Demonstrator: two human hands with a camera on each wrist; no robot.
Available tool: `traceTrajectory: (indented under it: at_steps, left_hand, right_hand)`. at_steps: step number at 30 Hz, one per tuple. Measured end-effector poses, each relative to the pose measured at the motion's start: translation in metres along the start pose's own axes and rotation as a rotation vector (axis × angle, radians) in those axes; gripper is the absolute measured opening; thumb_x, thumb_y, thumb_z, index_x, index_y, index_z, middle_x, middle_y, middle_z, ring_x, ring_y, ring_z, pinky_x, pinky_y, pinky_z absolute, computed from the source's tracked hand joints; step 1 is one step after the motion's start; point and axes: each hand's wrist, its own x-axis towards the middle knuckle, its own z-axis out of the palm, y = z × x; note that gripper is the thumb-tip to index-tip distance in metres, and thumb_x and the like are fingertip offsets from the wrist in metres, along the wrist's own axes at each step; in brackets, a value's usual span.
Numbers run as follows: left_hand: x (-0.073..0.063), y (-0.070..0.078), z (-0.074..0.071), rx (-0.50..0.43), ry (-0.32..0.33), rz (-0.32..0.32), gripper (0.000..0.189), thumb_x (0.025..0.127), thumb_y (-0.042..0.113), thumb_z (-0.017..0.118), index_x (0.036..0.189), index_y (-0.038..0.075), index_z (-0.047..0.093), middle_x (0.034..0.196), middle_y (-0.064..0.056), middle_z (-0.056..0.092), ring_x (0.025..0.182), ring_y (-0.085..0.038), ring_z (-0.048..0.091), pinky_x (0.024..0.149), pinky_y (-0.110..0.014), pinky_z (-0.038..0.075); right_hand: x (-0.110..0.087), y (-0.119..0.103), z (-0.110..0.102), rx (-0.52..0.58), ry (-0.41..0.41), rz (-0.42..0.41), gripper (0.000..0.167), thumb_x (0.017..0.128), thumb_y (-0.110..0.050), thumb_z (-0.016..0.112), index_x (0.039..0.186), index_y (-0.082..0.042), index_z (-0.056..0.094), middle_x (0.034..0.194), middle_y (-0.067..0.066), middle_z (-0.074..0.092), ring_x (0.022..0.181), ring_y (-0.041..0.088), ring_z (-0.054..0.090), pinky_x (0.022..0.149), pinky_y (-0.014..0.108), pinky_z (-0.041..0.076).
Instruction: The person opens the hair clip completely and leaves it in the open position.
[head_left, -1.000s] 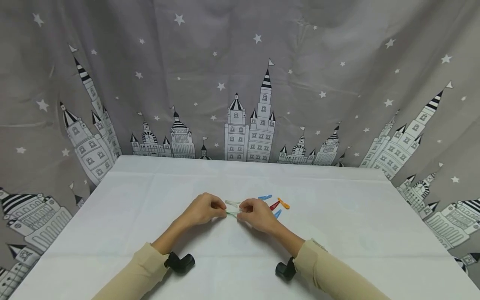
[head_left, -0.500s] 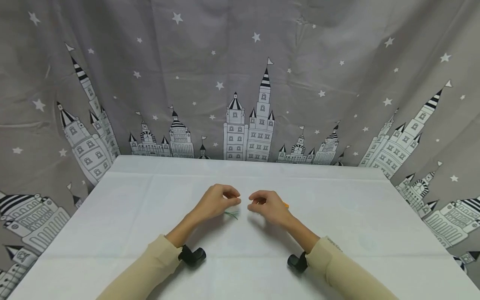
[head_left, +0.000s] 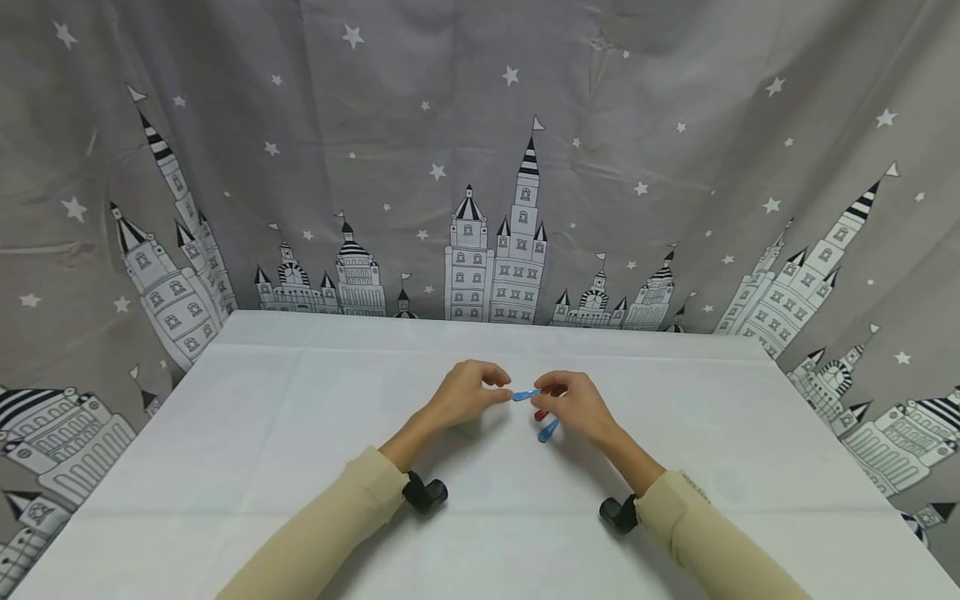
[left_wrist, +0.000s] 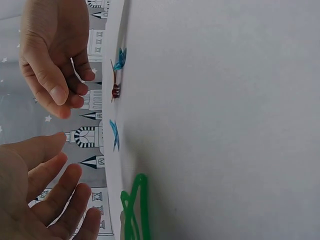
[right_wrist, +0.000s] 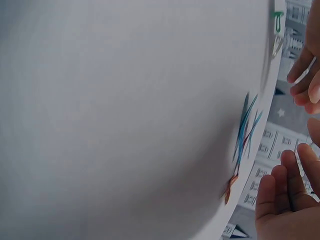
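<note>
Both bare hands hover above the white table, fingers loosely bent and holding nothing. In the head view my left hand (head_left: 467, 395) is just left of a blue snap hair clip (head_left: 525, 395). My right hand (head_left: 577, 404) overlaps that clip's far end, a red hair clip (head_left: 541, 415) and a second blue hair clip (head_left: 548, 431). The left wrist view shows a gap between these clips and the hands. An orange hair clip (right_wrist: 230, 189) lies beneath my right hand, hidden from the head camera. Under my left hand sits a green hair clip (left_wrist: 135, 207).
A pale hair clip (right_wrist: 278, 46) lies beside the green one. The white table (head_left: 675, 467) reaches back to a grey curtain (head_left: 637, 125) printed with castles and stars. Each wrist carries a small black camera, such as the left camera (head_left: 426, 493).
Both hands have let go of the green hair clip and moved right and slightly away, from the green and pale clips to the blue and red ones.
</note>
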Motion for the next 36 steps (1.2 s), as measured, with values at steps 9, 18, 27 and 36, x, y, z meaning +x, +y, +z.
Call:
traceTrajectory:
  at_steps: [9,18,27,36]
  left_hand:
    - [0.014,-0.004,0.010,-0.035,-0.057,-0.099,0.023,0.090,0.018,0.073,0.107,0.003,0.073,0.097,-0.003,0.069,0.089,-0.018,0.060,0.079,-0.036,0.049]
    - [0.022,-0.006,0.015,-0.057,-0.065,-0.133,0.023,0.088,0.016,0.074,0.106,0.002,0.073,0.095,-0.004,0.070,0.082,-0.017,0.060,0.072,-0.031,0.049]
    - [0.025,-0.003,0.021,0.008,-0.066,-0.161,0.021,0.086,0.016,0.076,0.102,0.003,0.074,0.088,-0.002,0.069,0.078,-0.015,0.059,0.072,-0.030,0.047]
    - [0.027,-0.003,0.023,0.040,-0.067,-0.204,0.015,0.087,0.015,0.076,0.099,0.006,0.074,0.085,0.000,0.066,0.080,-0.015,0.057,0.076,-0.033,0.047]
  right_hand:
    - [0.011,0.013,-0.004,-0.050,0.032,0.048,0.023,0.087,-0.006,0.073,0.106,0.006,0.070,0.095,0.010,0.065,0.089,0.024,0.056,0.077,0.035,0.045]
    - [0.021,0.019,-0.001,-0.075,-0.009,0.095,0.025,0.087,-0.007,0.071,0.108,0.006,0.069,0.092,0.010,0.067,0.088,0.023,0.062,0.080,0.040,0.048]
    - [0.024,0.019,0.004,-0.116,-0.054,0.120,0.030,0.087,-0.005,0.069,0.114,0.007,0.066,0.099,0.014,0.069,0.090,0.025,0.069,0.091,0.048,0.046]
    - [0.025,0.020,0.006,-0.156,-0.074,0.114,0.026,0.087,-0.005,0.069,0.110,0.007,0.069,0.086,0.007,0.071,0.079,0.018,0.068,0.081,0.038,0.049]
